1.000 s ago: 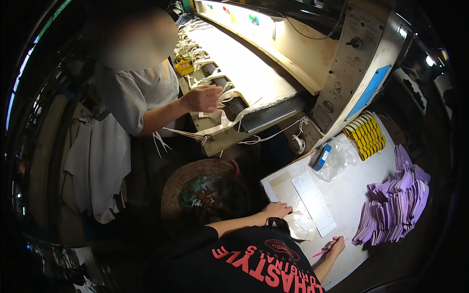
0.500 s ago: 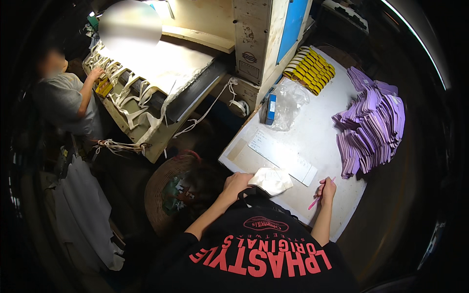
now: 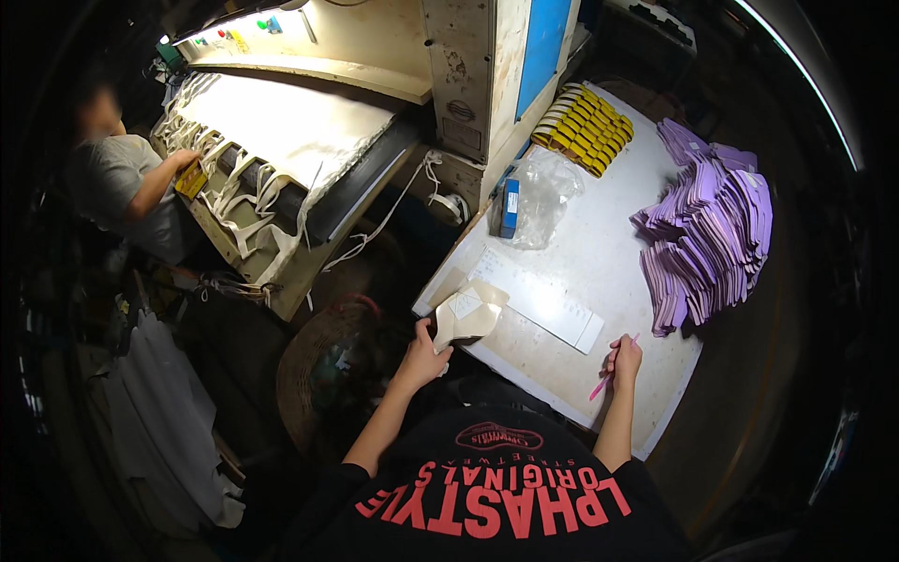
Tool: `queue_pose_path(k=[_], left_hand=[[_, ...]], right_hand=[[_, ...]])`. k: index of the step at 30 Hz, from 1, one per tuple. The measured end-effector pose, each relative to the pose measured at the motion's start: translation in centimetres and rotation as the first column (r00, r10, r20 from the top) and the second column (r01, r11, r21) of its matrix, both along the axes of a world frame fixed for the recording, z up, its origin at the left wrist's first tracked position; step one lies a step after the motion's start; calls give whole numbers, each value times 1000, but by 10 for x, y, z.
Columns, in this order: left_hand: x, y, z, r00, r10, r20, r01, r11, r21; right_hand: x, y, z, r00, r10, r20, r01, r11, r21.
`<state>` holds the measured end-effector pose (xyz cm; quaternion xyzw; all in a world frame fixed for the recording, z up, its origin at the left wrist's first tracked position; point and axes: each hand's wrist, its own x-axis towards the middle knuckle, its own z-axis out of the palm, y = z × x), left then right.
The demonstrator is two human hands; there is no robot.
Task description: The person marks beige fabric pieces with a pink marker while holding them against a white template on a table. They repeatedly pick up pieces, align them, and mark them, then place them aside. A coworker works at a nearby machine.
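My left hand [image 3: 423, 359] is closed on the narrow end of a curved cream-coloured stack of cut pieces [image 3: 480, 323], at the near left corner of the table. A small pale paper [image 3: 463, 302] lies on top of the stack. The stack's wide end reaches over the tabletop, close to a long white sheet with handwriting [image 3: 510, 286]. My right hand [image 3: 626, 360] rests by the table's near right side, its fingers wrapped round a pink pen [image 3: 599, 387] that points down toward me.
Purple cut pieces [image 3: 707, 244] stand stacked along the table's right side. Farther back lie yellow strapped pieces [image 3: 582, 131], a clear plastic bag [image 3: 548, 192] and a blue box [image 3: 509, 208]. Left, a person [image 3: 140, 187] works at a lit machine bed [image 3: 290, 126]; a wicker basket [image 3: 295, 375] stands below.
My left hand has moved left with the cream stack, which is now turned and shows the paper on top. My right hand keeps the pen in nearly the same place.
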<state>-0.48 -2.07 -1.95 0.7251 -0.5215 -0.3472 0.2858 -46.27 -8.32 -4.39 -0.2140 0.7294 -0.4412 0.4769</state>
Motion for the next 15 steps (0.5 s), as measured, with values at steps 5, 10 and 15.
queue_pose_path(k=[5, 10, 15], left_hand=[[8, -10, -24, 994, -78, 73, 50, 944, 327], [26, -27, -40, 982, -50, -180, 133, 866, 483], [36, -18, -37, 584, 151, -798, 414, 790, 452]], right_hand=[[3, 1, 1, 1000, -18, 12, 18, 1000, -5], [6, 1, 3, 1000, -11, 10, 11, 1000, -19], [1, -1, -3, 1000, 13, 14, -13, 1000, 6]])
